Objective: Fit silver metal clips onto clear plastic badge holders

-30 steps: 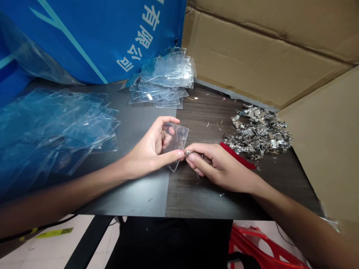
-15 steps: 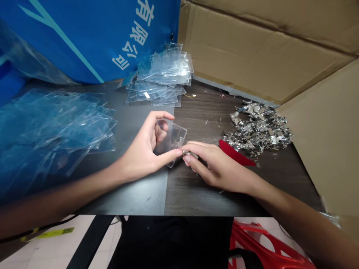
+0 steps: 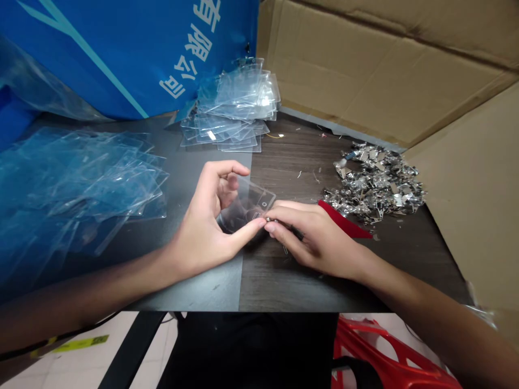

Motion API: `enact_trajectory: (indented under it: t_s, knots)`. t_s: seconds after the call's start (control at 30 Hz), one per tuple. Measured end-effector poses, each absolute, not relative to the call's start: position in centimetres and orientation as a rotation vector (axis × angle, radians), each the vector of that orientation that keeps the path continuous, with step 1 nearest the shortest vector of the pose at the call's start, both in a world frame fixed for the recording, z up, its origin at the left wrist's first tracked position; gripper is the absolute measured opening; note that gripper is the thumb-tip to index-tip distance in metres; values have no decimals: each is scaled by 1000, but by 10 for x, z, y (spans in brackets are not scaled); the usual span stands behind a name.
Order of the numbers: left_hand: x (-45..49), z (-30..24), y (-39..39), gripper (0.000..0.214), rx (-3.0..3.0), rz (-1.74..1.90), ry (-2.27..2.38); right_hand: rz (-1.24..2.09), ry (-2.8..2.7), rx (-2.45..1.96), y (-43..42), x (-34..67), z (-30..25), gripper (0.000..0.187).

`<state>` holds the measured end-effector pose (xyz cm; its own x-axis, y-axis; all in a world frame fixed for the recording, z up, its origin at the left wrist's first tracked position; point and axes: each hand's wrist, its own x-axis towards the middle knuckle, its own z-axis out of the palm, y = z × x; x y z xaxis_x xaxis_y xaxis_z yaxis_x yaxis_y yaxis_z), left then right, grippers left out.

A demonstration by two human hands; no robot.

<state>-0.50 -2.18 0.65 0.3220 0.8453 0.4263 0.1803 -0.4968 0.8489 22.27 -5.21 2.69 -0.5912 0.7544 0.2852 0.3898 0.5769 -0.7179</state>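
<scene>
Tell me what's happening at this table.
A person is working with both hands over a dark table. The left hand holds a clear plastic sleeve by its edges, and the right hand pinches a small metal clip at the sleeve's near edge. A pile of metal clips lies to the right; a stack of sleeves sits at the back, with more sleeves on the left.

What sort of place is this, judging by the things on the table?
Probably a small hand-assembly bench. The left hand holds a clear sleeve, the right hand a metal clip; stacks of sleeves, a heap of clips and cardboard boxes surround them.
</scene>
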Motion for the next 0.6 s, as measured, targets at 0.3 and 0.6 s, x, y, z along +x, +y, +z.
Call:
enact_trajectory:
  t_s: [0.3,0.6]
  knots:
    - [-5,10,-13,63,1812,1133,834,830,-2184,-949,-50,221,27,22]
    - [-2,16,-9,58,1667,1110,808,739,-2287,-1102,-47,223,16,22]
